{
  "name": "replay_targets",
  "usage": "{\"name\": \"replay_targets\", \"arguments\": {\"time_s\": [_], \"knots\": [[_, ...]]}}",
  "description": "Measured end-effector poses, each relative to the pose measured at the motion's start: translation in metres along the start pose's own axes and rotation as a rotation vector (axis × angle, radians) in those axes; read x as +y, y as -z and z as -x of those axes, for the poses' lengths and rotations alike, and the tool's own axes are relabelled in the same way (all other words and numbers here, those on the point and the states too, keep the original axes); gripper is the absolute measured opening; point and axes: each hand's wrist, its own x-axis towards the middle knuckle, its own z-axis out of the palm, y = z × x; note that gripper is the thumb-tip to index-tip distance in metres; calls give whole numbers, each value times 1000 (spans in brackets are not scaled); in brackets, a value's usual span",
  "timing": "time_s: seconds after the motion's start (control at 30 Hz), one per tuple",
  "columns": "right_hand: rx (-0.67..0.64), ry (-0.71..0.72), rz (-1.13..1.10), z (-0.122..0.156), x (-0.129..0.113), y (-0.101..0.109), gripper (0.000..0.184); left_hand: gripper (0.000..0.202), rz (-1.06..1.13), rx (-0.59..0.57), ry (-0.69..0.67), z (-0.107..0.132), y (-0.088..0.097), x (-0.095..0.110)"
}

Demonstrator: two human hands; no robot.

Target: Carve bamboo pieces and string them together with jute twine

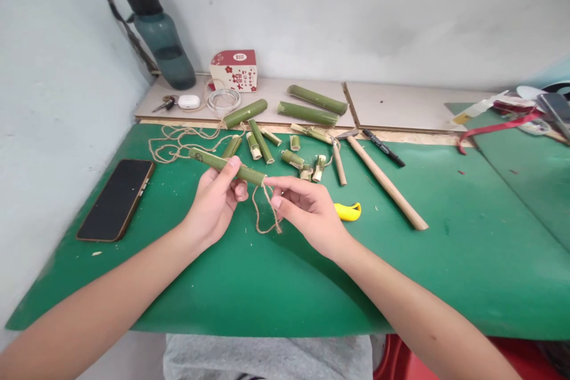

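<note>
While the left hand [218,196] grasped the tube [252,174] inside the table's [214,297] front edge, the right hand [307,208] seemingly pinched twine [275,217]. Mid-length suited this probably light, stiff tube.

Red "囍" on the box [234,71]; unclear dark mark on the bamboo tube [209,160]

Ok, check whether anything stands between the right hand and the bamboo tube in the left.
Nothing visible blocks the right hand: its index finger is at the end of the bamboo tube, where twine hangs.
</note>
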Motion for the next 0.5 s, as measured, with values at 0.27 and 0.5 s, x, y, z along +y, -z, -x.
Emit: {"name": "replay_targets", "arguments": {"time_s": [0.27,0.5], "knots": [[-116,-11,25,2,3,-1,42,40,39,4,28,-1,2,0],[136,-130,-189,-6,1,3,34,35,-225,-125,-194,7,1,-8]]}}
